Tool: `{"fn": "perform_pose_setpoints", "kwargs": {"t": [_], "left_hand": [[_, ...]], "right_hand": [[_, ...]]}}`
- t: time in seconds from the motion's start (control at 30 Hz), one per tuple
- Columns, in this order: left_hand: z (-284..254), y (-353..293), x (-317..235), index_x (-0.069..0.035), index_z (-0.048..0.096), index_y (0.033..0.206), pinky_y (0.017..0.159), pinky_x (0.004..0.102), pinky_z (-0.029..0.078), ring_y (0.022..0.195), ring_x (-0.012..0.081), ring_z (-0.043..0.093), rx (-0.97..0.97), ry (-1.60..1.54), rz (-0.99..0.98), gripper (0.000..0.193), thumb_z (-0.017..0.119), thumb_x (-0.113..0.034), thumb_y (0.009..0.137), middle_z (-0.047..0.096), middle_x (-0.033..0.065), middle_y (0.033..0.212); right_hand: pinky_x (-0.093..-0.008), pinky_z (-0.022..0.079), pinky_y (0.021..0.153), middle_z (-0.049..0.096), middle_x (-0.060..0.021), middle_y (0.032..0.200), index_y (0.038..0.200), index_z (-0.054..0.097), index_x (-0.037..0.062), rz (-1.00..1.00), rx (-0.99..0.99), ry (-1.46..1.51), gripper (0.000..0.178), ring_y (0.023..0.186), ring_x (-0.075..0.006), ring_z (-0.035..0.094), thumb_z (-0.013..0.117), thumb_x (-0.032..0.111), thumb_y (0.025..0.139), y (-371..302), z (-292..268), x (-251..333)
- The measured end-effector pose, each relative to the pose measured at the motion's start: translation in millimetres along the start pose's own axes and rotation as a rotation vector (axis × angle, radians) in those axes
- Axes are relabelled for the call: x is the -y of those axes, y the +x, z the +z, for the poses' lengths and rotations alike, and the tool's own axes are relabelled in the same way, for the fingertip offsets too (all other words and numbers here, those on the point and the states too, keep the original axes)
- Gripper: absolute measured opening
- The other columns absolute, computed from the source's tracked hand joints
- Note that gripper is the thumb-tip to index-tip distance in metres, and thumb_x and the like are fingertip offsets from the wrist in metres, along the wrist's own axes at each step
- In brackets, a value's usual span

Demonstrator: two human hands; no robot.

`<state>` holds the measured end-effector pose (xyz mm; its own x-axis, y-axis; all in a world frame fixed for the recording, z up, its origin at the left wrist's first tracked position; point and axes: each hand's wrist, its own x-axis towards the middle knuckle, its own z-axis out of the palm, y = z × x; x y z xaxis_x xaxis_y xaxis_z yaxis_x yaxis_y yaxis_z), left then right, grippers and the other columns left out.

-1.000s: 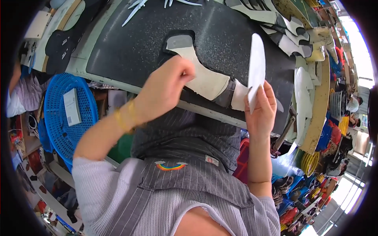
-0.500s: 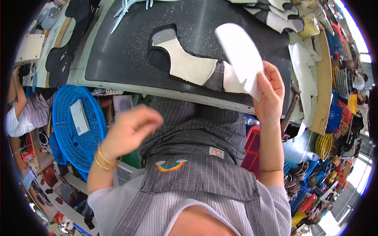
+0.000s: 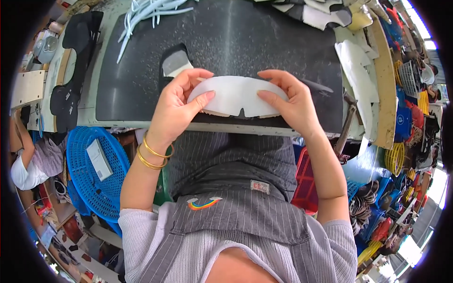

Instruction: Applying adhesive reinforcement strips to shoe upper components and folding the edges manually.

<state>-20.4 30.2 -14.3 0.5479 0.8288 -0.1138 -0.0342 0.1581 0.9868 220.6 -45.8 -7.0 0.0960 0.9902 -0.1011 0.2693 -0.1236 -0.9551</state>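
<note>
A white curved sheet piece (image 3: 236, 92) with a small notch in its lower edge is held level between my two hands. My left hand (image 3: 177, 101) pinches its left end, thumb on top and fingers behind. At the other end, my right hand (image 3: 295, 101) has the same thumb-and-finger grip. Below the sheet, on the black work mat (image 3: 127, 89), lies a black-edged, pale shoe-upper piece (image 3: 177, 65). Only its grey-patched left end shows well; the sheet and my hands hide most of the rest.
Pale blue strips (image 3: 141, 19) lie at the mat's far left, and more cut pieces (image 3: 323, 16) at the far right. A hammer (image 3: 348, 115) and white sheets (image 3: 354, 70) are beside the mat on the right. A blue basket (image 3: 78, 155) holds a white box at left; another person's arm (image 3: 26, 137) shows beyond.
My left hand has come up from beside my lap and taken the sheet's left end. My right hand has brought the sheet left and turned it from upright to level, over the shoe-upper piece.
</note>
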Motion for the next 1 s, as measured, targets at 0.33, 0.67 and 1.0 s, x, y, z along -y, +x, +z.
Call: {"fn": "perform_pose_setpoints", "kwargs": {"t": [0.33, 0.67, 1.0], "left_hand": [[-1, -1, 4, -0.007, 0.063, 0.112, 0.080, 0.0243, 0.048, 0.087, 0.0138, 0.061, 0.053, 0.431, 0.179, 0.024, 0.065, -0.002, 0.088, 0.065, 0.0041, 0.098], [22, -10, -5, -0.011, 0.061, 0.125, 0.101, 0.0417, 0.040, 0.126, 0.0334, 0.047, 0.051, 1.195, 0.545, 0.055, 0.078, -0.013, 0.073, 0.052, 0.0132, 0.136], [18, 18, -19, -0.005, 0.052, 0.135, 0.099, 0.0418, 0.045, 0.116, 0.0337, 0.055, 0.402, 1.007, 0.560, 0.079, 0.084, -0.012, 0.063, 0.058, 0.0139, 0.129]], "right_hand": [[-0.0196, 0.048, 0.077, 0.063, 0.0000, 0.092, 0.120, 0.063, 0.0016, -0.048, 0.039, -0.058, 0.031, 0.085, -0.0050, 0.059, 0.069, 0.003, 0.090, 2, 0, -4], [-0.0344, 0.050, 0.080, 0.063, -0.0112, 0.096, 0.107, 0.070, 0.0041, -0.319, -0.069, -0.357, 0.025, 0.089, -0.0269, 0.063, 0.072, 0.008, 0.083, -7, 0, -4], [-0.0422, 0.051, 0.091, 0.057, -0.0206, 0.124, 0.126, 0.056, -0.0055, -0.755, -0.007, -0.783, 0.054, 0.111, -0.0382, 0.057, 0.075, 0.018, 0.081, -11, -3, -12]]}}
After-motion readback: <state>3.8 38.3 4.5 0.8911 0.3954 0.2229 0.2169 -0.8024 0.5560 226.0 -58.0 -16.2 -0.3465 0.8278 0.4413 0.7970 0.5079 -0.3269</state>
